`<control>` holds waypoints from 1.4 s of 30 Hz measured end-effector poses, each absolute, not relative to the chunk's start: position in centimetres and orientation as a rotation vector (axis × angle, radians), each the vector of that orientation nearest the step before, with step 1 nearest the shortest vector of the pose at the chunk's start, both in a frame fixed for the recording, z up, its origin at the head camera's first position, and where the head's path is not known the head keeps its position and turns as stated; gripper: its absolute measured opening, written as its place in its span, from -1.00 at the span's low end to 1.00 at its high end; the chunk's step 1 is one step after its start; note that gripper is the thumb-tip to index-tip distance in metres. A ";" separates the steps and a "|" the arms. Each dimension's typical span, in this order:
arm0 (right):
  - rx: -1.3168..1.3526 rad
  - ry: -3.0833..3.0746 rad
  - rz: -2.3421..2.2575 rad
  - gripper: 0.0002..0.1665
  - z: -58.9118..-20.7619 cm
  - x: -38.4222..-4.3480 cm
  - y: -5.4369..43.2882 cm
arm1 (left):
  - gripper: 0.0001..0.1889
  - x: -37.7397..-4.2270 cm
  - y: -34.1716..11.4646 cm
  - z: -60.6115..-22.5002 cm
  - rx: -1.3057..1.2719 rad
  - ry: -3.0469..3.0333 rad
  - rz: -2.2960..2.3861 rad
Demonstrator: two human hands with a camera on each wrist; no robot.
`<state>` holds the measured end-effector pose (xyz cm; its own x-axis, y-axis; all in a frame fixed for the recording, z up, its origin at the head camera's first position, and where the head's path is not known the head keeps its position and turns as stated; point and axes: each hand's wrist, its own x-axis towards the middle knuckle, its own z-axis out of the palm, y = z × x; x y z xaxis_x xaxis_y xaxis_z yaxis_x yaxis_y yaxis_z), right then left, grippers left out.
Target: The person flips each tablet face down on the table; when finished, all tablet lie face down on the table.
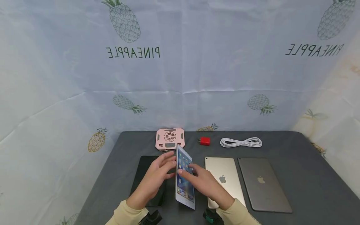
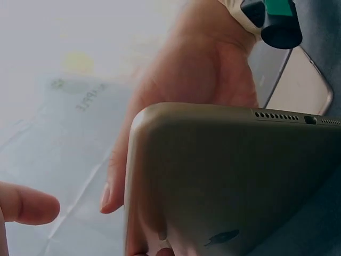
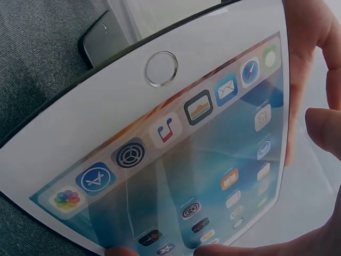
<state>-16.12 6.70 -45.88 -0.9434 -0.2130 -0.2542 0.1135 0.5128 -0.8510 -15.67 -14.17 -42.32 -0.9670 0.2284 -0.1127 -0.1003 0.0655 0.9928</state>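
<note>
A white-fronted tablet point(image 1: 184, 178) with its screen lit stands tilted between both hands, its gold back point(image 2: 192, 170) showing in the left wrist view. Beside the left long edge my left hand point(image 1: 157, 173) has its fingers spread loosely, some reaching the back; one digit is clear of it. From the other side my right hand point(image 1: 206, 182) holds the tablet, thumb and a finger over the screen face. In the right wrist view its fingertips point(image 3: 121, 251) meet the bottom of the picture. Part of the grip is hidden.
On the dark table point(image 1: 306, 175), a black tablet point(image 1: 140, 173) lies partly under the left forearm. To the right are a gold tablet point(image 1: 225, 170) and a grey tablet point(image 1: 264, 187). Behind lie a pink case point(image 1: 161, 137), a red charger point(image 1: 204, 141) and a coiled white cable point(image 1: 241, 142).
</note>
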 end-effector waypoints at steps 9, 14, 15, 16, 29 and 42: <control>-0.058 2.304 -1.499 0.15 -45.6 -16.3 6.9 | -0.39 -16.0 -13.9 -42.4 0.155 2.067 1.964; -0.053 2.279 -1.524 0.13 -45.4 -16.4 7.0 | -0.37 -16.1 -13.7 -42.5 0.152 2.059 1.972; -0.055 2.276 -1.529 0.13 -45.3 -16.4 7.0 | -0.38 -16.1 -13.7 -42.5 0.152 2.055 1.975; -0.056 2.275 -1.533 0.13 -45.3 -16.4 7.0 | -0.37 -16.1 -13.7 -42.6 0.152 2.047 1.976; -0.045 2.249 -1.565 0.09 -45.4 -16.6 7.5 | -0.27 -16.0 -12.9 -43.6 0.196 1.892 1.946; -0.029 2.409 -1.595 -0.17 -44.4 -16.0 7.5 | -0.21 -16.2 -12.3 -45.0 0.164 1.858 1.891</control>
